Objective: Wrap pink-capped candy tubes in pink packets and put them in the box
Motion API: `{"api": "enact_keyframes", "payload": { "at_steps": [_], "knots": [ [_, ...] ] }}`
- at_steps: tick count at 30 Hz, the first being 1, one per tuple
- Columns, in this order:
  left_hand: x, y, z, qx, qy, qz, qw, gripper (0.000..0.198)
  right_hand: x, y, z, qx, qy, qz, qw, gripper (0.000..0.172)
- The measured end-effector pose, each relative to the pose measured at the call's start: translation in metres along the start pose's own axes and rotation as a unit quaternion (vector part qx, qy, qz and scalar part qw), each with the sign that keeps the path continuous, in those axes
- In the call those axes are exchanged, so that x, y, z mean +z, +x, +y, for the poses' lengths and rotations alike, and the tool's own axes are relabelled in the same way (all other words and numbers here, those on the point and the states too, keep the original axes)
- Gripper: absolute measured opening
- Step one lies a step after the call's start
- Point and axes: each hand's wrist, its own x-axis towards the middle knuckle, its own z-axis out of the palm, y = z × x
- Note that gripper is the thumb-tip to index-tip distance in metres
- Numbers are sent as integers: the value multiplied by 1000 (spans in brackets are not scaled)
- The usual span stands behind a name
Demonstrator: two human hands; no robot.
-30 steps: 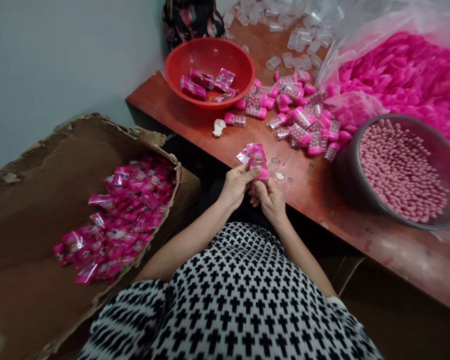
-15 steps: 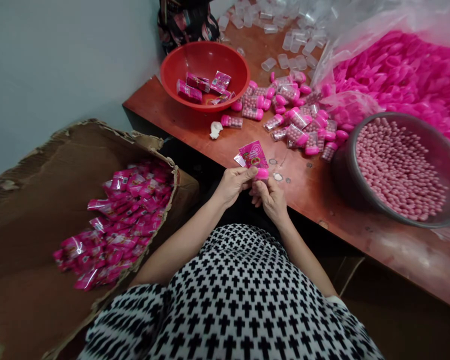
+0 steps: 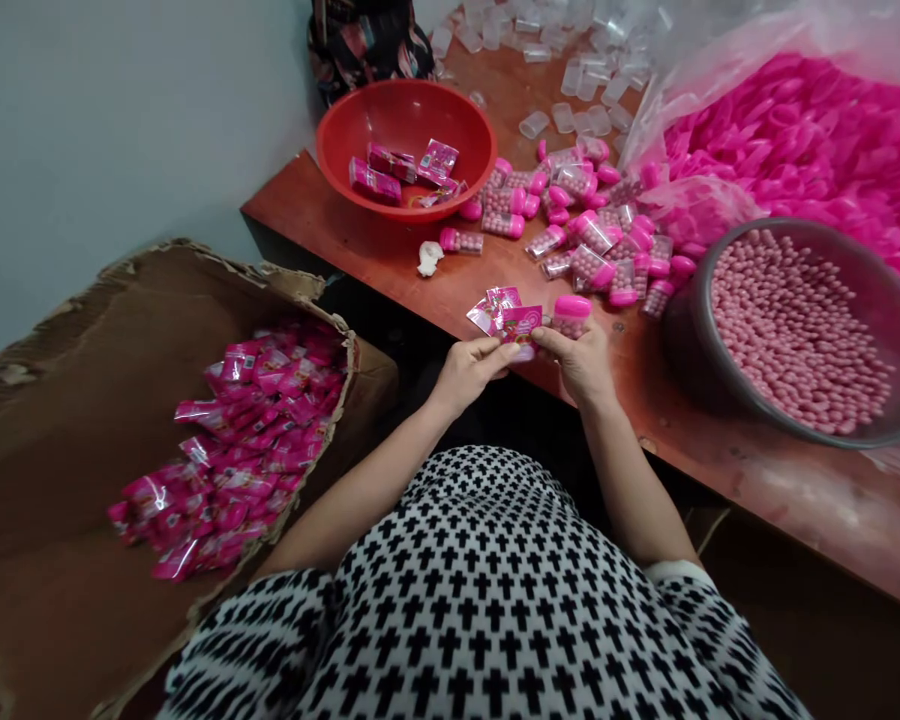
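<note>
My left hand [image 3: 469,372] pinches a small pink printed wrapper [image 3: 522,322] by its lower left edge. The thumb of my right hand [image 3: 588,364] touches the wrapper's right edge. That same hand grips a small clear bottle [image 3: 572,318] with a pink cap and pink balls inside, held upright at its fingers. Just behind the held wrapper, more pink wrappers [image 3: 487,308] lie on the table's near edge. Beyond my hands is a pile of filled, pink-capped bottles [image 3: 592,232].
On the wooden table [image 3: 390,262] stand a red bowl [image 3: 333,150] with pink packs and a grey tub [image 3: 709,375] of pink balls. Pink caps [image 3: 802,140] fill a plastic bag; clear bottles [image 3: 589,75] lie behind. A cardboard box [image 3: 60,400] at left holds pink packets [image 3: 247,440].
The bottle has moved from between my hands to the right, into my right hand. A wrapper is now held up between both hands.
</note>
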Motion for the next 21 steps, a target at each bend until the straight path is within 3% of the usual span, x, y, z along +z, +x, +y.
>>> {"api": "enact_keyframes", "payload": {
  "at_steps": [2, 4, 9, 12, 16, 21],
  "knots": [
    [0, 1, 2, 29, 34, -36, 998, 29, 3, 2, 1, 2, 2, -15, 1000, 31],
    [0, 4, 4, 41, 33, -36, 998, 30, 6, 2, 1, 10, -11, -24, 1000, 31],
    [0, 15, 4, -21, -105, 70, 992, 23, 5, -13, 4, 22, 31, -5, 999, 31],
    [0, 19, 1, -52, -190, 104, 975, 19, 3, -36, 11, 46, 68, -34, 996, 32],
    [4, 16, -2, -74, -231, 82, 967, 18, 10, -64, 20, 55, 0, -62, 997, 33],
    [11, 10, -5, -58, -230, 43, 971, 18, 19, -68, 27, 32, -55, -48, 997, 32]
  ]
}}
